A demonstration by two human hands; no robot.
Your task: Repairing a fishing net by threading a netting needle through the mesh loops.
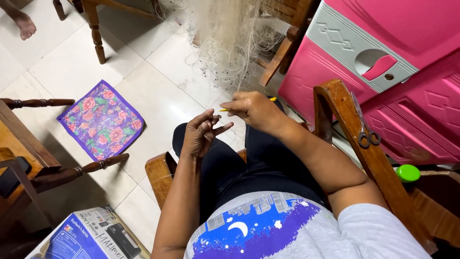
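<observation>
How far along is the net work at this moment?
Done: cannot tell; the pale net hangs bunched over a wooden chair, with no finished part distinguishable. In hand: the right hand grips a thin yellow tool near the net's lower strands, while the left hand pinches its fingertips together, perhaps on a thread too fine to see. Left: unclear. Scissors lie unused on the armrest.

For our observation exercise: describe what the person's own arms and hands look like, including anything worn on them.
Both arms are bare from the short grey sleeves down. The left hand and right hand wear no gloves; no rings, watch or bracelets are visible. The shirt is grey with a blue and purple night-sky print.
</observation>
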